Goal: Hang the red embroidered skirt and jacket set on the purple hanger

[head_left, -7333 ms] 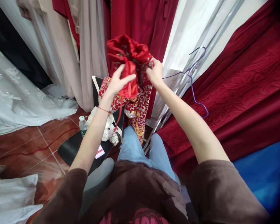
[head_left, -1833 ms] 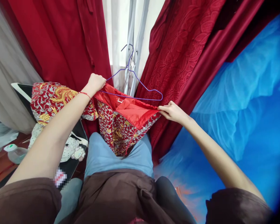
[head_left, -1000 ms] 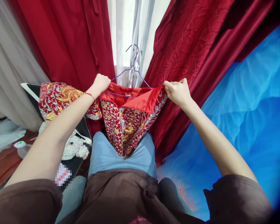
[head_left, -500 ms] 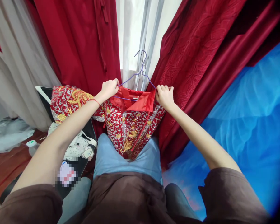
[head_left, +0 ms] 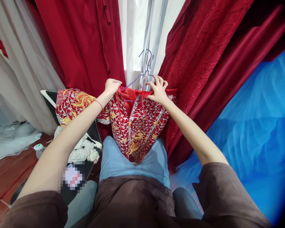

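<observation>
A red jacket [head_left: 118,126] with silver and gold embroidery hangs in front of my legs. A purple hanger [head_left: 142,75] is inside its neck, the hook pointing up. My left hand [head_left: 112,86] is closed on the jacket's shoulder edge, beside the hanger's left arm. My right hand [head_left: 158,90] lies over the other side of the collar, fingers spread and thumb apart. It touches the red fabric near the hanger's right arm, whose outer part is hidden. One embroidered sleeve [head_left: 82,103] stretches out to the left, partly behind my left forearm.
Dark red curtains [head_left: 83,41] hang on both sides of a pale window strip [head_left: 133,34]. On the left, a black chair [head_left: 83,169] holds a spotted white cloth [head_left: 79,152]. A bottle [head_left: 39,150] is on the tiled floor. Blue tulle [head_left: 247,133] spreads at the right.
My right hand has moved left along the collar and its fingers have spread. The red collar flap on that side is turned back, so the embroidered front now reaches higher. My left hand keeps its grip.
</observation>
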Tool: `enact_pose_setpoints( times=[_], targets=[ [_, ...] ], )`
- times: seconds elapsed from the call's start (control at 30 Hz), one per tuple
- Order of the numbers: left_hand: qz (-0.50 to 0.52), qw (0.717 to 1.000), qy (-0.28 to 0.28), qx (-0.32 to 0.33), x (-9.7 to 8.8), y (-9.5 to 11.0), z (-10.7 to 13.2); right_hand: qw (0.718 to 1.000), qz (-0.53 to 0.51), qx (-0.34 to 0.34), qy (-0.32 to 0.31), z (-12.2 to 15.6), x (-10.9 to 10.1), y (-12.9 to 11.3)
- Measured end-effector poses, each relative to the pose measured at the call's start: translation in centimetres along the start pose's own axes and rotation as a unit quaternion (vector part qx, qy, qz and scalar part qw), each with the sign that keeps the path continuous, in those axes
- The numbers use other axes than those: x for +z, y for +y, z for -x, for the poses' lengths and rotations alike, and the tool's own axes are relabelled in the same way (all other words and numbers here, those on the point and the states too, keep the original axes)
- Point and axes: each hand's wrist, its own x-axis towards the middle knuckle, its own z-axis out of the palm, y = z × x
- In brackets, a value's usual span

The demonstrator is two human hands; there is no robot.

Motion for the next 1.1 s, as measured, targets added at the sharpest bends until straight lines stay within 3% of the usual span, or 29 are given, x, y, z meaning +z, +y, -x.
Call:
enact_pose_setpoints(
  times=[0.2, 0.3, 0.4, 0.53, 0.63, 0.77, 0.93, 1.1],
  targets=[
    [-0.056, 0.997, -0.031, 0.042, -0.5, 0.8, 0.8, 0.995, -0.088, -0.034, 0.006, -2.1, -0.8, -3.5],
    [-0.077, 0.994, -0.019, 0.071, -0.7, 1.0, 1.0, 0.991, -0.124, -0.045, -0.002, -3.5, -1.0, -5.0],
    [-0.086, 0.993, 0.006, 0.086, -0.7, 1.0, 1.2, 0.984, -0.145, -0.104, -0.019, -4.5, -1.4, -5.8],
    [-0.026, 1.0, -0.001, 0.015, -0.6, 1.1, 1.3, 0.974, -0.158, -0.162, -0.024, -4.4, -2.4, -6.2],
    [0.035, 0.997, -0.02, -0.064, -0.3, 1.5, 1.2, 0.972, -0.15, -0.178, -0.03, -4.0, -3.1, -6.5],
    [0.087, 0.991, -0.009, -0.099, -0.2, 2.2, 1.1, 0.968, -0.128, -0.209, -0.053, -4.0, -3.2, -7.0],
    [0.08, 0.991, -0.039, -0.096, -0.8, 2.1, 1.0, 0.957, -0.065, -0.269, -0.088, -4.3, -2.7, -7.5],
    [0.023, 0.999, -0.023, -0.021, -1.5, 0.9, 0.5, 0.966, -0.015, -0.247, -0.073, -4.6, -3.3, -7.6]
  ],
)
